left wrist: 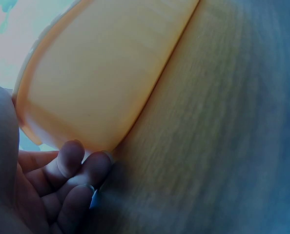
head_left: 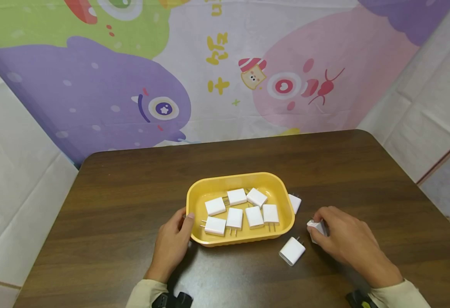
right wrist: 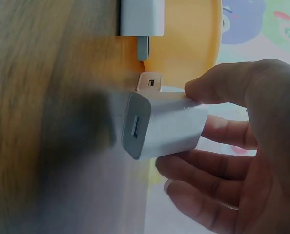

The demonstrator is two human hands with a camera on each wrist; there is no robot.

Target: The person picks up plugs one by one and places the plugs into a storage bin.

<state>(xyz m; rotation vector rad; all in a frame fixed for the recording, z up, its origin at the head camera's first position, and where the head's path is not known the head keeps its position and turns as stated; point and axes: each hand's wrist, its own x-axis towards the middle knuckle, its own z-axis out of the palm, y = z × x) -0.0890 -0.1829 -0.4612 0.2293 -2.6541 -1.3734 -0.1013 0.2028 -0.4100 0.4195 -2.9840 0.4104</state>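
A yellow plastic tray stands on the table, with several white charger plugs lying in it. At its left end my left hand grips the rim, thumb on top; in the left wrist view the fingers curl against the tray's outer wall. To the right of the tray, my right hand pinches a white charger plug between thumb and fingers, its USB port facing away from the palm. Another charger plug lies on the table between the tray and that hand.
One more charger plug lies against the tray's right side, partly hidden by the rim. The brown wooden table ends at a printed cartoon cloth behind. White cloth hangs at the left side.
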